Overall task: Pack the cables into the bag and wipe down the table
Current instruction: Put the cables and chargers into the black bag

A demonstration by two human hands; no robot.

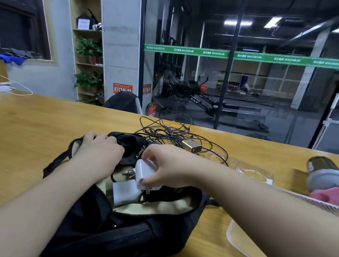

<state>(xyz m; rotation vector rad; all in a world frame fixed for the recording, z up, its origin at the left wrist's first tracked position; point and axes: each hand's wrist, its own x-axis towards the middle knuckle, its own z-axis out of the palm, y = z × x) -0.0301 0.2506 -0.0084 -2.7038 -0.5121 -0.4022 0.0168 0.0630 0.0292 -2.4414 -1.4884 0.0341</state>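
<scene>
Wide wooden table (pixel 31 128) fills the view, and right in the middle sits the black bag (pixel 118 232), mouth unzipped and gaping, pale lining showing. Behind it, on the far side of the tabletop, there's the real job waiting: a loose tangle of dark cables (pixel 170 130) with a gold-coloured charger (pixel 191 147) lying in it, none of that packed yet. Off to the right, a grey-and-pink bottle (pixel 330 181) on its side, well apart from the action. Now the hands. The left hand (pixel 98 153) is closed on the bag's far rim, fingers curled over the black fabric, holding the mouth open. The right hand (pixel 169 165) is clamped round a white power adapter (pixel 146 173), thumb on the near face, fingers over the top, poised right over the opening. Just below it, another white adapter block (pixel 124 192) already lies inside against the lining. So this looks like the drop-in step, early in the packing, wiping nowhere near begun. To do it well, I'd say keep that left hand pulling the rim back so the opening stays wide, lower the adapter beside the block rather than on top, prongs turned away from the lining, and leave room for that cable tangle, which will want coiling before it goes in.
</scene>
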